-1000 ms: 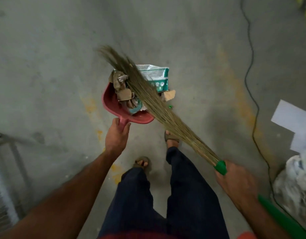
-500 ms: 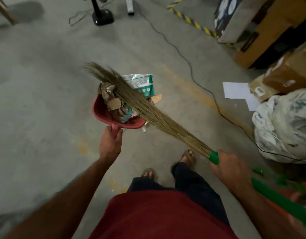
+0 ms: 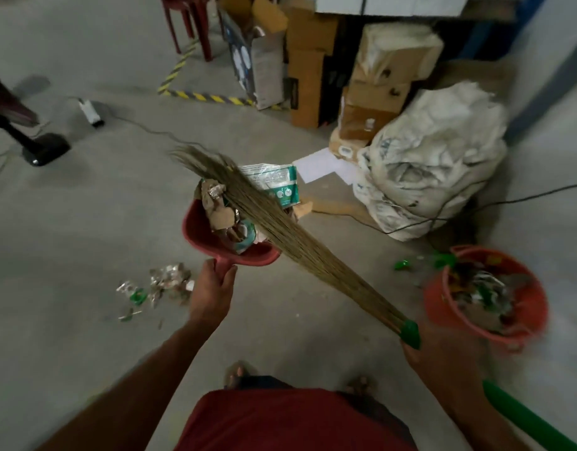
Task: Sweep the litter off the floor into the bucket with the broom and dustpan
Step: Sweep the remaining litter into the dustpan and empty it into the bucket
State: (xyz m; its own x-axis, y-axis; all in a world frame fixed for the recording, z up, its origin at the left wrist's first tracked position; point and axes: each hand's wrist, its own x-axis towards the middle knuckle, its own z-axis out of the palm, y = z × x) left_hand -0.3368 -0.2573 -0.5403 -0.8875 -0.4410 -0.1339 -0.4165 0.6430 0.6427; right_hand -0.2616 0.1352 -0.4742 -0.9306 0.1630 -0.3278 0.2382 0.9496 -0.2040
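Head view: carrying step, left hand [image 3: 212, 294] gripping loaded dustpan [image 3: 196, 229], right hand [image 3: 443, 356] gripping broom [image 3: 280, 229] pinning litter [image 3: 222, 209]; next, tipping into bucket [image 3: 537, 307] beyond right hand.

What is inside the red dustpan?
The dustpan holds crumpled brown paper scraps and a white-and-green packet. The broom lies across the pile, hiding whatever sits beneath its bristles.

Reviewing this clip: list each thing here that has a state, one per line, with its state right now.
Dustpan: loaded with litter, held off the floor by the left hand.
Broom: bristles laid across the dustpan load, held by the right hand.
Bucket: upright, partly filled.
Litter pile: on the floor, unswept.
White sack: stuffed, slumped against cardboard boxes.
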